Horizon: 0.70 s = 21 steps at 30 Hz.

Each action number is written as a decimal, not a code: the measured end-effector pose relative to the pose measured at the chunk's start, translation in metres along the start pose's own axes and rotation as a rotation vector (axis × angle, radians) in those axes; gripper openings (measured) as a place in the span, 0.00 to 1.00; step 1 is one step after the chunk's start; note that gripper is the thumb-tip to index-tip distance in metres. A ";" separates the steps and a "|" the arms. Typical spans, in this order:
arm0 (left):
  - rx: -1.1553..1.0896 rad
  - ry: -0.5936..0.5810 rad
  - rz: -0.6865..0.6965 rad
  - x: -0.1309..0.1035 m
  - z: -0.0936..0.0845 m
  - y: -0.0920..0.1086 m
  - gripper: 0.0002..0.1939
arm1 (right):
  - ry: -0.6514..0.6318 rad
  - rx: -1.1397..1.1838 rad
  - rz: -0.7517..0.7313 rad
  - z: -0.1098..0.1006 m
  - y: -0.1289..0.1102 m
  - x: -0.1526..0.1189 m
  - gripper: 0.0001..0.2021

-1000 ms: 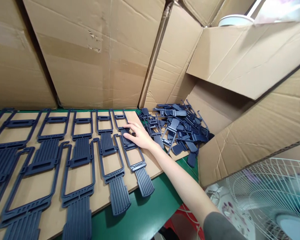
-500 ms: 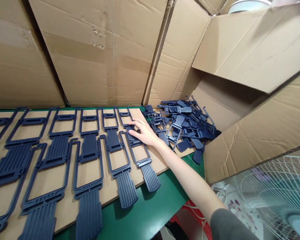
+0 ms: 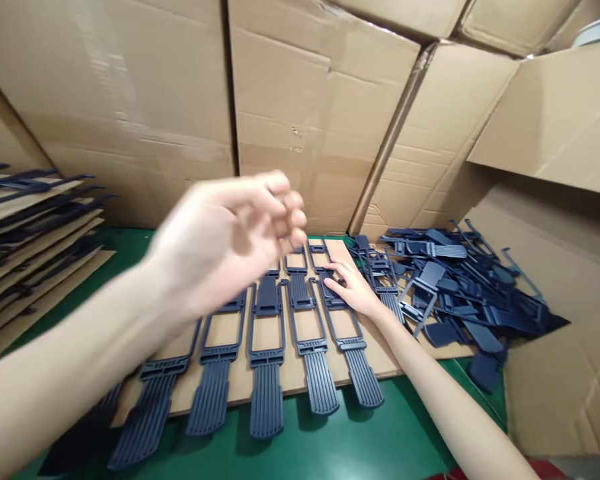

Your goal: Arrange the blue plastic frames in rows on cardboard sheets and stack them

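Fingers of right hand (image 3: 354, 290) lie flat on blue frame (image 3: 341, 313); left hand (image 3: 225, 240) hovers empty, half-curled.

Dark blue moulded plastic for the clips (image 3: 305, 320), matt, with ribbed paddle ends and smooth thin frames. Same matt blue plastic in the loose heap (image 3: 455, 280). Plain brown cardboard sheet (image 3: 290, 373) beneath, dull and fibrous, raw at the cut edge. Corrugated cardboard boxes (image 3: 320, 113) behind, creased and scuffed, with a strip of slightly glossy clear tape on one face. More flat cardboard layers in the stack (image 3: 25, 253). Smooth green bench (image 3: 360, 447), faint sheen, like a rubber or vinyl mat. Bare skin on the right hand (image 3: 353, 288), flat on plastic, and on the blurred left hand (image 3: 225, 233).
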<state>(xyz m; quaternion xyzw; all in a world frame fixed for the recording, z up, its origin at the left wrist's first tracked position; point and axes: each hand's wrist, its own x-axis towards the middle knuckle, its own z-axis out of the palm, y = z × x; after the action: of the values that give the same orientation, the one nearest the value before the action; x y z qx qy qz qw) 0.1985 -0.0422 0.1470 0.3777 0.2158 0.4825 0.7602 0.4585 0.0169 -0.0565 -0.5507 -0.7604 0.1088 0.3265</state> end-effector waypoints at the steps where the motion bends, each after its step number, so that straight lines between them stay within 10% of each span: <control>1: -0.004 -0.030 -0.051 0.001 0.000 -0.006 0.07 | -0.003 -0.007 -0.003 0.001 0.001 0.000 0.21; 9: -0.093 -0.264 -0.314 0.006 -0.007 -0.039 0.06 | 0.003 0.022 -0.020 0.000 -0.001 -0.002 0.19; 21: -0.007 -0.238 -0.158 -0.011 0.001 -0.025 0.09 | -0.001 0.010 -0.012 0.000 0.001 -0.002 0.21</control>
<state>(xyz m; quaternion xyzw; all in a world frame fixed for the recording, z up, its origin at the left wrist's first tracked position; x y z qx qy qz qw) 0.2084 -0.0589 0.1277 0.4116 0.1513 0.3738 0.8173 0.4592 0.0149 -0.0579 -0.5445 -0.7633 0.1110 0.3295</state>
